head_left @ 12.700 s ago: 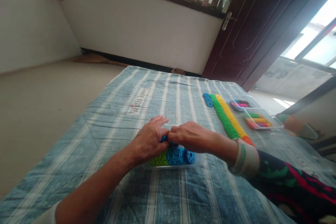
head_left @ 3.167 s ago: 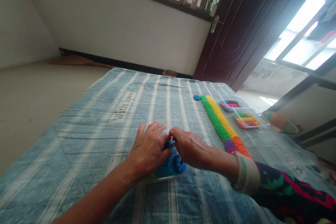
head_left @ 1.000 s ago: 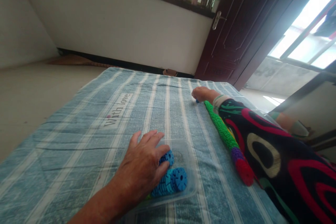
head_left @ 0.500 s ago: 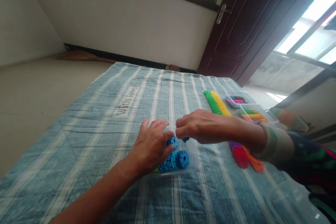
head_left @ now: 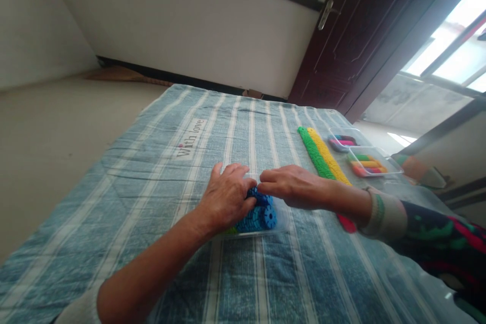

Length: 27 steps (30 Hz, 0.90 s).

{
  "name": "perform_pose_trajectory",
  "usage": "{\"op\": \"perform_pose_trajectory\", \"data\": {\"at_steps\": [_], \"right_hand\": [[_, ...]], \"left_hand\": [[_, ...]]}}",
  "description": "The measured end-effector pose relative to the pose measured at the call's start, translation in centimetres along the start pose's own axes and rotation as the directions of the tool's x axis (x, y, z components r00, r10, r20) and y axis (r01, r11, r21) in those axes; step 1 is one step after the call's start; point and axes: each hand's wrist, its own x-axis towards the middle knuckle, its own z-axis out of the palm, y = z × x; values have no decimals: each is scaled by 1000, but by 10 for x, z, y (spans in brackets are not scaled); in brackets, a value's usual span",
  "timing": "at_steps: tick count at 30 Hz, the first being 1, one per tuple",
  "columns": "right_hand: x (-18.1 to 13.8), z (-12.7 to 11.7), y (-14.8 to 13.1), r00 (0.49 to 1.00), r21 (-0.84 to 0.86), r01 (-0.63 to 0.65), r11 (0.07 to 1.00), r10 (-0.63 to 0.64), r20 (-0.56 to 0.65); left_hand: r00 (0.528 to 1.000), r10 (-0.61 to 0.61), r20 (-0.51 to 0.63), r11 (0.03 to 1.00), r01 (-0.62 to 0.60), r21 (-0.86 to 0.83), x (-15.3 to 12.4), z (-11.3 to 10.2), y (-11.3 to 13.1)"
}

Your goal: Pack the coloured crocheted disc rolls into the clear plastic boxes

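Observation:
A clear plastic box [head_left: 281, 224] stands in front of me, holding a row of notched blue disc pieces [head_left: 255, 219] with a bit of green at its left end. My left hand [head_left: 227, 198] rests over the box's left side, fingers spread, its thumb and forefinger on either side of the blue pieces. Facing it, my right hand [head_left: 286, 186] is closed in a pinch above the box's right part. Dark blue discs [head_left: 264, 197] lie right under its fingertips and look pinched there; its fingers partly hide them.
Green [head_left: 315, 152] and yellow [head_left: 329, 156] disc strips lie to the right, with a red end [head_left: 347, 224] below my right wrist. Two clear boxes of coloured pieces [head_left: 367, 166] sit beyond. A striped cloth [head_left: 159, 187] covers the table.
My right hand has brought the dark blue discs down and left, onto the row in the box. My left hand keeps its place over the box. The view has shifted slightly.

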Motion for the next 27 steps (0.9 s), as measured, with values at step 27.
{"op": "perform_pose_trajectory", "data": {"at_steps": [27], "right_hand": [[-27, -9, -37, 947, 188, -221, 957, 257, -193]], "left_hand": [[993, 104, 53, 994, -105, 17, -1, -7, -23]]}}
